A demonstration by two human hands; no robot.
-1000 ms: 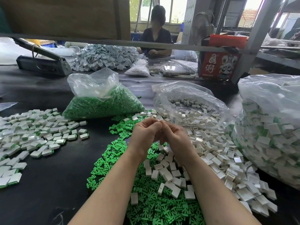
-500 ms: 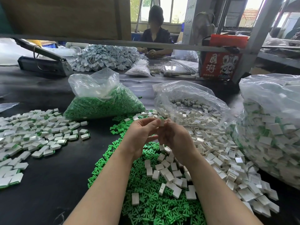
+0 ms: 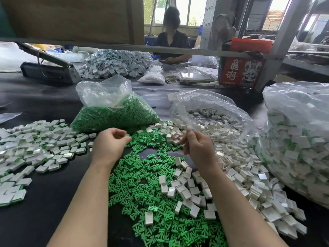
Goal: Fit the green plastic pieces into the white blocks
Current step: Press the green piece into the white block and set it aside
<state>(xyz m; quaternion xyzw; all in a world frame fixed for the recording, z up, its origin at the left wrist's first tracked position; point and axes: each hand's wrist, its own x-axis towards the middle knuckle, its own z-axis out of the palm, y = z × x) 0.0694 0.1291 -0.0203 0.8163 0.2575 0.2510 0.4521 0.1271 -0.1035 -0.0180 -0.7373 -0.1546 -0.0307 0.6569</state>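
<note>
The green pieces [image 3: 153, 184] lie in a big loose heap on the black table [image 3: 44, 202], right under and between the two hands. The white blocks [image 3: 185, 189] lie in a heap just to the right of the green ones, touching them, so the right hand [image 3: 197, 148] is nearer to the blocks. The left hand [image 3: 110, 145] is nearer to the green heap and to the pile of done blocks [image 3: 35, 148] on the far left. The left hand is curled, with a small white thing pinched at its fingertips; it is too small to tell what it is. The right hand's fingers are bunched together, and I cannot tell if they hold anything. The hands are apart. Behind them, one clear bag [image 3: 114, 111] is full of green pieces. An open bag [image 3: 210, 114] holds white blocks. A big bag [image 3: 299, 143] on the right holds blocks with green in them.
</note>
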